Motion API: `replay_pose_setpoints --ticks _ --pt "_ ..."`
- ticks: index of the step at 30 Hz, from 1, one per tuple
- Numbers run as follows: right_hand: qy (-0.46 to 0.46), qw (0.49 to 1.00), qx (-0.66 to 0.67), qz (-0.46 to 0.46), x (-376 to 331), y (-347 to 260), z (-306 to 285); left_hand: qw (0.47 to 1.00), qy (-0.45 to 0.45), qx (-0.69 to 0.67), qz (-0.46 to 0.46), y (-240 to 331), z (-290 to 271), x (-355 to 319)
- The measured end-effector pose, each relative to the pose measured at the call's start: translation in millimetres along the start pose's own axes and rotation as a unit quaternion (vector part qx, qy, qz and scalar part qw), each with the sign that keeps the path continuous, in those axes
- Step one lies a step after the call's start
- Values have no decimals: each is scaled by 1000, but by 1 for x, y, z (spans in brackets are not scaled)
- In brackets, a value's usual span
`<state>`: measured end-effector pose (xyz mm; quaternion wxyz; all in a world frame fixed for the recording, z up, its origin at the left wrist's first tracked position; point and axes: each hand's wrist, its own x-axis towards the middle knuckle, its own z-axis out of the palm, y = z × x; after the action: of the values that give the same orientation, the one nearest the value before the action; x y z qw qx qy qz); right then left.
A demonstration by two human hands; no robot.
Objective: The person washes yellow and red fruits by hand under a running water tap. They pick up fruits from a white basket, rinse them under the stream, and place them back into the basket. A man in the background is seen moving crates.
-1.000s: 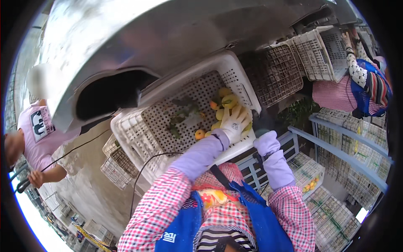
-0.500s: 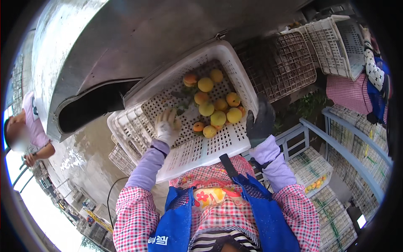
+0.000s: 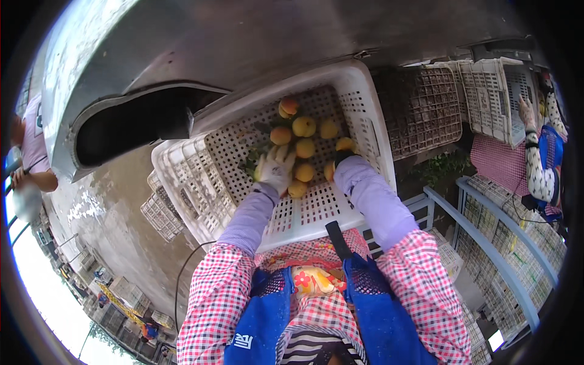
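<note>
A white perforated plastic crate point(image 3: 374, 137) stands tilted before me, holding several yellow-orange apricots point(image 3: 304, 126) with a red blush and some green leaves point(image 3: 248, 165). My left hand point(image 3: 275, 170), in a white glove, reaches down into it. Its fingers are stretched out beside the leaves and close to the apricots. My right hand point(image 3: 344, 156), in a black glove, is in the crate at the right end of the fruit. The purple sleeve covers most of it and its fingers are hidden. One apricot point(image 3: 345, 144) shows just beyond that glove.
A metal chute with a dark opening point(image 3: 146, 128) lies beyond the crate. Blue railing point(image 3: 486, 204) and stacked crates point(image 3: 517, 231) stand at the right. More crates point(image 3: 426, 106) and a person's arm point(image 3: 538, 146) are farther right. Another person point(image 3: 36, 152) is at the far left.
My right hand has moved from the crate's right rim inward among the apricots. My left hand has shifted right toward them. The apricots now lie differently, with fewer visible.
</note>
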<state>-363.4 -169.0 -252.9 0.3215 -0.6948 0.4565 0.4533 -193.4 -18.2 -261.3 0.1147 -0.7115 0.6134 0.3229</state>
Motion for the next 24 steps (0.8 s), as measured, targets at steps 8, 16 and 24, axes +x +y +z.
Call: replay_pose_setpoints --ticks 8,16,24 --pt "69 982 75 -158 4 7 34 988 138 -64 -25 -93 81 -38" --pt "-25 705 543 -455 -110 -35 25 520 87 -842 -115 -46 -54 -83" --pt "378 707 398 -447 -210 -134 11 414 247 -876 -28 -12 -150 -182"
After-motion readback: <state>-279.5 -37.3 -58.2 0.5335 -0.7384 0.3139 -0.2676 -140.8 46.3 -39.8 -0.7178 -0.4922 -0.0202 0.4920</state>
